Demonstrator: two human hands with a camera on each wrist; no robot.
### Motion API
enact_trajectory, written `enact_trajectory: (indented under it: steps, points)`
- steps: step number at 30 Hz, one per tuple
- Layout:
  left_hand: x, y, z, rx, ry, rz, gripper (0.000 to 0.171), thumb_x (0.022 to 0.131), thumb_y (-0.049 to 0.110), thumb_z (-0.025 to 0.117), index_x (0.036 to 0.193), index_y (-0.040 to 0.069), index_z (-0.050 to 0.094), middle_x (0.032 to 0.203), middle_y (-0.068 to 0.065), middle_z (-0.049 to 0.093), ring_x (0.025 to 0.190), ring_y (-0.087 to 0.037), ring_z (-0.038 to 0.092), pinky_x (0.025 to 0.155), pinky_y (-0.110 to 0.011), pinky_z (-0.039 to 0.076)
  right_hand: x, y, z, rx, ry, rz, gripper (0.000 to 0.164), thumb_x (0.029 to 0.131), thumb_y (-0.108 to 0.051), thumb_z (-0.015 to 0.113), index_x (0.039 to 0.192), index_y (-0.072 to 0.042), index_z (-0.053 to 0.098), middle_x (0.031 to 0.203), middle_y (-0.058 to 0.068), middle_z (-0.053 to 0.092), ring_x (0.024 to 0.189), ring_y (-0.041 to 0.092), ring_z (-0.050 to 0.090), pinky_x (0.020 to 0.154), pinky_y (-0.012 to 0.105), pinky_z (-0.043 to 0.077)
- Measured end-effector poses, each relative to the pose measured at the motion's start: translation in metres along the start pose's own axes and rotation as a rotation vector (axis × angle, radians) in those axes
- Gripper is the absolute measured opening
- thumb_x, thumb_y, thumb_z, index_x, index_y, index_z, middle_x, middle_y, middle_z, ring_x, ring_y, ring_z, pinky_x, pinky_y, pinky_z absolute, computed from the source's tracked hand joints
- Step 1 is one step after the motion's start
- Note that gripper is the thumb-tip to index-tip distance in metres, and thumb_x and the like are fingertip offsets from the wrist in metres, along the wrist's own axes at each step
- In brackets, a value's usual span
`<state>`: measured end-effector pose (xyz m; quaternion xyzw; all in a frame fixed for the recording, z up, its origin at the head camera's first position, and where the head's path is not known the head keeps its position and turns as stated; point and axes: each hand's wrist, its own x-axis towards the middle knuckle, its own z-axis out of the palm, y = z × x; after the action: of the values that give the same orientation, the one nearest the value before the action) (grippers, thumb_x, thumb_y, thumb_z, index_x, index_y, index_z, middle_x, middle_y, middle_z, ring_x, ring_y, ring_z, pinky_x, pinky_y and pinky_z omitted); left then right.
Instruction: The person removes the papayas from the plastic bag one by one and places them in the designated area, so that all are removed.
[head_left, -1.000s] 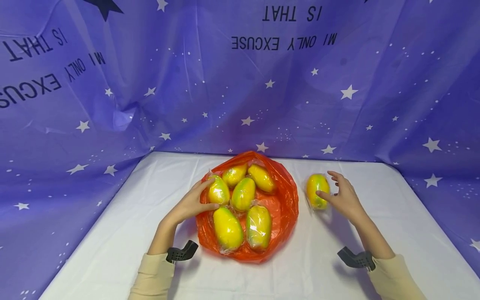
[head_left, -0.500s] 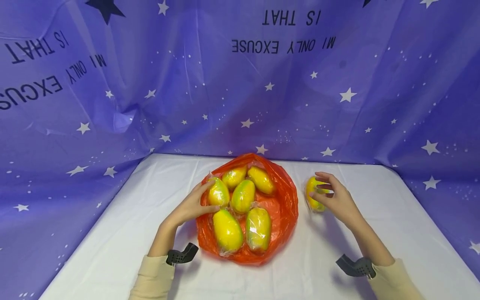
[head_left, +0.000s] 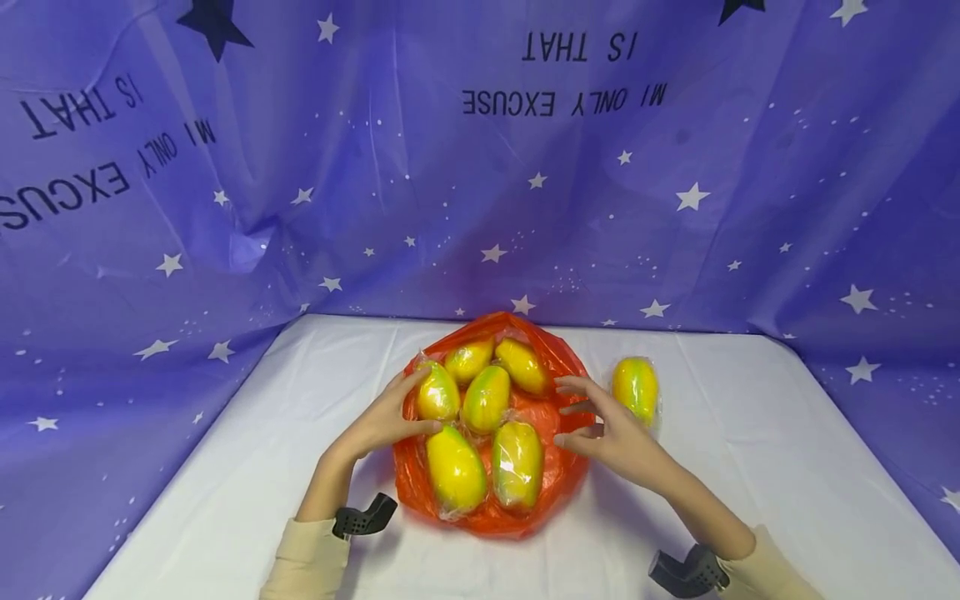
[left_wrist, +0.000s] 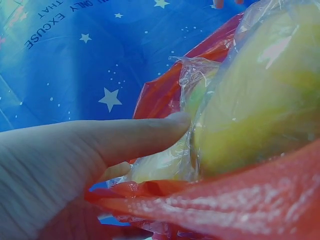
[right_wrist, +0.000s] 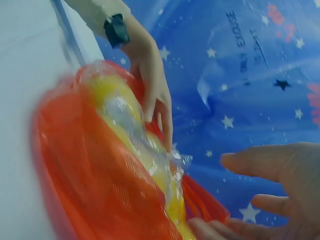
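An orange-red plastic bag (head_left: 558, 467) lies spread on the table, holding several yellow-green mangoes (head_left: 486, 400) in clear wrap. My left hand (head_left: 382, 423) rests at the bag's left rim, thumb and fingers spread beside a wrapped mango (head_left: 438, 393). In the left wrist view the left thumb (left_wrist: 145, 136) lies straight against a mango's wrap, above the red rim. My right hand (head_left: 618, 437) hovers over the bag's right rim, fingers apart and slightly bent, holding nothing. Another wrapped mango (head_left: 634, 390) lies on the table just beyond the right hand.
A white cloth covers the table (head_left: 255, 467). Behind and on both sides hangs a purple-blue curtain (head_left: 420, 167) with stars and inverted lettering. Each forearm wears a dark wrist mount, (head_left: 366, 515) being the left mount.
My right hand has left the lone mango and moved left to the bag's right side, without the mango. The left hand has stayed at the bag's left rim.
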<state>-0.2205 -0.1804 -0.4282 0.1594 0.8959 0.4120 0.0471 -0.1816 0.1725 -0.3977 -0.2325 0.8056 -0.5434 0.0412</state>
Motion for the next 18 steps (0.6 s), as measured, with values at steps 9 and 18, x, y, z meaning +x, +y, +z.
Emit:
enact_trajectory:
  steps: [9,18]
  points:
    - [-0.004,0.0,0.002,0.002,0.005,-0.003,0.091,0.077,0.032,0.08,0.151,0.012,0.032,0.151,-0.026,0.026,0.135,-0.043,0.031,0.105,-0.063,0.027,-0.002,0.002,0.024,-0.12,-0.093,0.028,0.076,0.08,-0.024,0.08,0.143,-0.017,0.038,0.144,0.01,0.042,0.119,0.04,0.052,0.087,0.048,0.052]
    - [-0.002,0.003,0.001,0.015,0.006,0.004,0.091,0.077,0.031,0.08,0.152,0.012,0.032,0.15,-0.026,0.025,0.134,-0.043,0.032,0.105,-0.062,0.028,-0.003,0.006,0.042,-0.234,-0.143,-0.014,0.086,0.079,-0.043,0.078,0.148,-0.019,0.033,0.146,0.011,0.037,0.124,0.033,0.048,0.1,0.056,0.039]
